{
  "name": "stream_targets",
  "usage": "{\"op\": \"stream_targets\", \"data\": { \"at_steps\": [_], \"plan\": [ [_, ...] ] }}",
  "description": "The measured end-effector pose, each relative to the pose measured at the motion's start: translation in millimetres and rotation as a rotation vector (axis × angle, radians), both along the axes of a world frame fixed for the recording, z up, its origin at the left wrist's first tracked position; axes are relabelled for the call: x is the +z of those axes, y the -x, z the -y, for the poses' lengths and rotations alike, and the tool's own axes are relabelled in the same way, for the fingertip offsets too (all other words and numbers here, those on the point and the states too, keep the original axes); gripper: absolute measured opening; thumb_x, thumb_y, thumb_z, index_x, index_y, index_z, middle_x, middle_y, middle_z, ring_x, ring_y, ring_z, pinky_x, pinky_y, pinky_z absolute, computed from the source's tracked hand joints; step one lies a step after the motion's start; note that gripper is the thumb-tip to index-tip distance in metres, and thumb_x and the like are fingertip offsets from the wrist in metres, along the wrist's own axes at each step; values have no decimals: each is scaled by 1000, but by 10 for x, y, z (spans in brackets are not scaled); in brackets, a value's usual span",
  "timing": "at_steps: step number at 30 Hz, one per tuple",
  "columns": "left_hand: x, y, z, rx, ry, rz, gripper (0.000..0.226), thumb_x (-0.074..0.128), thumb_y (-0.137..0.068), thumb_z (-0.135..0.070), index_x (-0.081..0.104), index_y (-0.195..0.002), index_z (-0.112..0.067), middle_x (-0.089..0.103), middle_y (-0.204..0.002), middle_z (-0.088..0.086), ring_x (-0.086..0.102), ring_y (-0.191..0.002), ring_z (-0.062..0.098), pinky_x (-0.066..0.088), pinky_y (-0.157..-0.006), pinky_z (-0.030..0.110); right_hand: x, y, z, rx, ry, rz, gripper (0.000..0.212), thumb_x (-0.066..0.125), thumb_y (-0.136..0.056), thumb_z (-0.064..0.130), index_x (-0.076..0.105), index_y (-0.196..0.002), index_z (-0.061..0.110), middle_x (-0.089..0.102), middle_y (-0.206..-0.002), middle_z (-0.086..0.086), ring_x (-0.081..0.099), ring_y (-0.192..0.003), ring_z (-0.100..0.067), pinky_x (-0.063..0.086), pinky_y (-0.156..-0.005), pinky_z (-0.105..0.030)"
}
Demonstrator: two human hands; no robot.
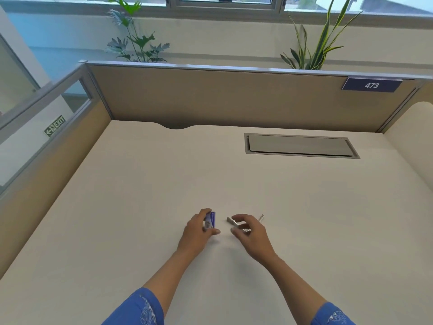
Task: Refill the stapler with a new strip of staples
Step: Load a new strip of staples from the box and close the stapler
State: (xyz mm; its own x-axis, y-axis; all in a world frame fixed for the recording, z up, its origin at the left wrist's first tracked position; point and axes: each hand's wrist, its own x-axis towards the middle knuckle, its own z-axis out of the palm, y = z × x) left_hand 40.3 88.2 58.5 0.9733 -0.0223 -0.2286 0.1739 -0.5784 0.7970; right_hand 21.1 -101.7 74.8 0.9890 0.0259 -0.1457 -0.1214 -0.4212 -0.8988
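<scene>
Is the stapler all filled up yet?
Not yet. Nothing looks done: no loose staple strip shows. In hand: the left hand pinches a small blue box, probably the staples. The right hand arches over the silver stapler on the desk; whether it grips is unclear. Left: take out a strip, load it, close the stapler.

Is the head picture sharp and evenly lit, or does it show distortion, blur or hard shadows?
Head view: wide-angle distortion bends the partition and desk edges; light is soft and even, with faint shadows under the left hand and right hand; the small blue box and metal stapler look slightly blurred; the 473 sign reads clearly.
</scene>
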Motion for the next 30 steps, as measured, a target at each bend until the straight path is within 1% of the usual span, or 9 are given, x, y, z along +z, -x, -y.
{"op": "stream_targets", "data": {
  "at_steps": [3, 6, 9, 12, 15, 18, 26, 28, 30],
  "plan": [
    [144, 146, 22, -35, 118, 82, 62, 83, -72, -27, 52, -125, -38, 62, -101, -15, 67, -74, 6, 55, -70, 16, 157, -30, -164, -26, -104, -32, 24, 71, -89, 23, 68, -113, 22, 70, -109, 11, 68, -95, -6, 51, -73, -8],
    [244, 292, 11, -103, 110, 175, 71, 82, -73, -17, 50, -131, -42, 64, -100, -16, 64, -84, 6, 56, -78, 20, 269, -44, -282, -8, -154, -15, 19, 70, -90, 21, 71, -108, 21, 77, -96, 5, 72, -89, -6, 56, -76, -16],
    [306, 378, -45, -103, 46, 223, 78, 79, -77, -13, 41, -139, -40, 65, -99, -15, 64, -90, 6, 53, -83, 16, 323, -61, -366, 2, -140, -3, 14, 71, -89, 16, 75, -102, 13, 78, -84, -2, 74, -80, -10, 60, -80, -28],
    [321, 401, -136, -49, 55, 250, 66, 76, -80, -9, 48, -136, -30, 66, -105, -15, 65, -97, 6, 52, -89, 17, 365, -56, -413, 28, -207, -46, 15, 71, -90, 18, 75, -102, 10, 79, -86, -6, 75, -81, -17, 62, -76, -30],
    [338, 406, -204, -10, 39, 284, 51, 73, -80, -3, 60, -125, -24, 68, -111, -10, 65, -100, 7, 50, -89, 14, 431, -33, -430, 62, -313, -111, 15, 63, -95, 15, 75, -103, 10, 78, -90, -10, 76, -82, -21, 60, -70, -24],
    [367, 404, -234, -10, 48, 297, 50, 74, -79, -1, 64, -122, -24, 68, -112, -10, 64, -99, 5, 47, -87, 9, 481, -3, -446, 68, -330, -100, 14, 68, -92, 13, 75, -103, 10, 78, -89, -14, 76, -81, -24, 61, -71, -26],
    [531, 452, -114, -71, 37, 369, 47, 73, -79, 1, 66, -121, -18, 71, -111, -4, 65, -98, 9, 54, -90, 21, 586, 103, -356, 2, -382, -105, 11, 77, -82, 11, 76, -92, 12, 78, -80, -15, 75, -74, -26, 64, -75, -33],
    [561, 468, -69, -89, 23, 381, 46, 71, -80, 4, 66, -122, -15, 71, -112, -1, 66, -99, 13, 55, -90, 25, 612, 130, -302, 3, -391, -102, 10, 77, -81, 10, 76, -91, 11, 77, -76, -13, 75, -72, -23, 63, -74, -32],
    [592, 488, -33, -94, 8, 378, 45, 69, -81, 6, 66, -121, -12, 71, -114, 1, 66, -101, 16, 56, -89, 28, 617, 158, -252, 12, -387, -104, 10, 76, -80, 8, 76, -90, 11, 77, -76, -14, 76, -76, -27, 63, -73, -31]
  ]
}}
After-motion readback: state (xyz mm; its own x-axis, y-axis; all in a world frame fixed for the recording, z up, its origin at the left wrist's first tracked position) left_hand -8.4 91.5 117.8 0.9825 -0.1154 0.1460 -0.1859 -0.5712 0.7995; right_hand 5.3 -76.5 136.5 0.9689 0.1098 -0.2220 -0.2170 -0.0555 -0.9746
